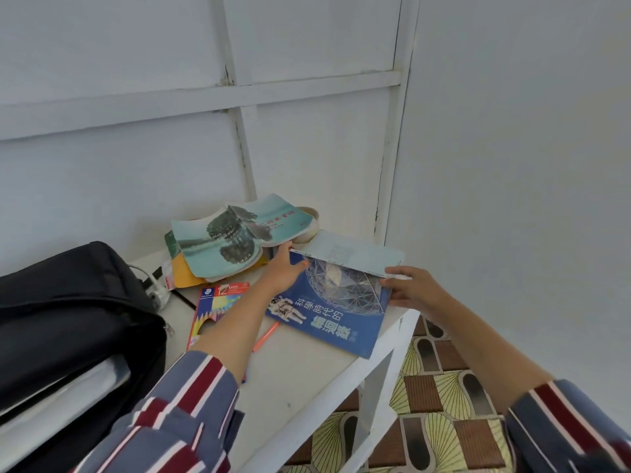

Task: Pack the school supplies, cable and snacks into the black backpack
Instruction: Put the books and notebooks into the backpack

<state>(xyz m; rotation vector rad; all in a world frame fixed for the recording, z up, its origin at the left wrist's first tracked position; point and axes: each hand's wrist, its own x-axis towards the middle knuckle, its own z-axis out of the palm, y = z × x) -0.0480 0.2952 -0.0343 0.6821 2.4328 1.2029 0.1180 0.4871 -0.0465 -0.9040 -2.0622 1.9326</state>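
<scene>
While the black backpack (68,302) sits leftward, the left hand (283,269) and right hand (415,290) grip opposite edges of the blue book (327,322).

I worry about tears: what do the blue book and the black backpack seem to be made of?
The blue book looks like paper, its printed cover smooth with slight sheen. The black backpack seems synthetic fabric, matte, with soft folds.
</scene>
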